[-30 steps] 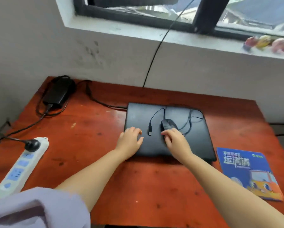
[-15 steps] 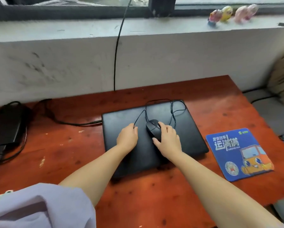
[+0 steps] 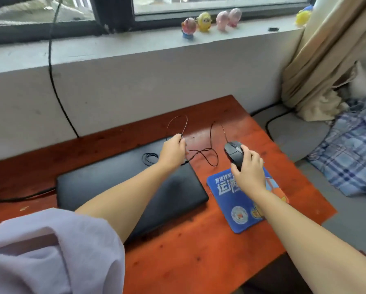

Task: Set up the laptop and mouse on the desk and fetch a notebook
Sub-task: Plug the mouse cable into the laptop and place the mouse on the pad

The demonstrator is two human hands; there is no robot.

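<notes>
our right hand (image 3: 249, 169) grips the mouse (image 3: 234, 151) above the blue mouse pad (image 3: 222, 187); our left hand (image 3: 173, 152) fingers pinch its cable (image 3: 207, 153) over the closed laptop (image 3: 105, 183)

Matt black laptop (image 3: 105, 187), glossy reddish wood desk (image 3: 190, 251)

Mouse pad (image 3: 237, 213) lies right of laptop (image 3: 105, 187)

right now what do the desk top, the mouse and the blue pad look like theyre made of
Desk top: reddish-brown wood or wood veneer, semi-gloss, with dark knots and scuffs. Mouse: black plastic, slight sheen on its shell. Mouse pad: probably cloth-topped foam, matte printed surface with a soft rounded edge.
</notes>
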